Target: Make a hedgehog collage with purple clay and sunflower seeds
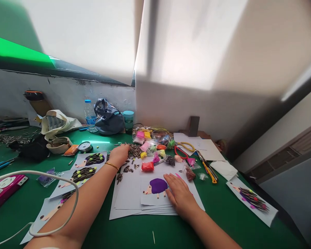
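My left hand [120, 154] reaches forward to the near-left side of a pile of sunflower seeds [135, 151]. Its fingers look curled together at the seeds, and what they hold, if anything, is hidden. My right hand [180, 195] lies flat, fingers stretched, over the right edge of a small white card. On that card is a hedgehog picture [158, 186] with a purple body, pale face and small feet. The card rests on a stack of white paper [126, 200]. A few loose seeds [128, 168] and a red clay packet [147, 166] lie just beyond it.
Seed-covered hedgehog cards [84, 175] lie left under my forearm, another [251, 199] far right. Coloured clay packets [145, 135], red-handled scissors [180, 152] and a utility knife [208, 169] lie beyond the paper. A white cable [76, 204] loops across my left arm. A toothpick [153, 237] lies in front.
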`<state>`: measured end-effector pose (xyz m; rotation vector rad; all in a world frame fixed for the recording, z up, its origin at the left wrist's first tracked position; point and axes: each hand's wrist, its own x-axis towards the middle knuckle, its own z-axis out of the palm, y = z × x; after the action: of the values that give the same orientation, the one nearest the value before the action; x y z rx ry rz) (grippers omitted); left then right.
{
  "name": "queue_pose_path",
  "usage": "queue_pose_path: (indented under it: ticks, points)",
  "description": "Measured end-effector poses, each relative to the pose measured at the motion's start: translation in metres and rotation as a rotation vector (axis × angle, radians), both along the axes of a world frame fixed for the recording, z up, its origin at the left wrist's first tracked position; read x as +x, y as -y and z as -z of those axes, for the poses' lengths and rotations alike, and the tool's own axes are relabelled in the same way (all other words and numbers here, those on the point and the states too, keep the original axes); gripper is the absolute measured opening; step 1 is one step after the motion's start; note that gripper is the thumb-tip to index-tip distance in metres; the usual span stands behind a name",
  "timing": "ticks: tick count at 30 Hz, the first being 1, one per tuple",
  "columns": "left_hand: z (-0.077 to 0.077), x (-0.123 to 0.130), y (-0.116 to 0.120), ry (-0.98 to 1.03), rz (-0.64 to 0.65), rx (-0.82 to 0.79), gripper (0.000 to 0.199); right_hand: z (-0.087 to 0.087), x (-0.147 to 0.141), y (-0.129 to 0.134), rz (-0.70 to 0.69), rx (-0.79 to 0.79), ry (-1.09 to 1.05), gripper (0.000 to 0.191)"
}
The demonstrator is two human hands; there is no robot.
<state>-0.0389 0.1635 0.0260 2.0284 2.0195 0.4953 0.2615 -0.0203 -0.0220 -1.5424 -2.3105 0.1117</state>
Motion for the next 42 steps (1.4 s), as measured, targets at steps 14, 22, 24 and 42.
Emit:
queue_pose_path:
  ticks: [14, 22, 24, 42]
  points:
    - [-0.035, 0.031, 0.048, 1.425, -0.047, -0.363, 0.028, -0.008, -0.002, 0.006, 0.032, 0.004, 0.001, 0.064]
    - [-0.007, 0.067, 0.107, 1.79, 0.02, -0.796, 0.022, -0.011, 0.015, -0.013, 0.122, 0.059, 0.029, 0.047]
    - [-0.004, 0.067, 0.109, 1.867, 0.009, -0.874, 0.02, -0.017, 0.019, -0.022, 0.182, 0.063, 0.131, 0.041]
    - [0.014, 0.061, 0.104, 0.664, 0.237, -0.212, 0.02, -0.043, 0.015, -0.066, 0.275, -0.096, 0.405, 0.027]
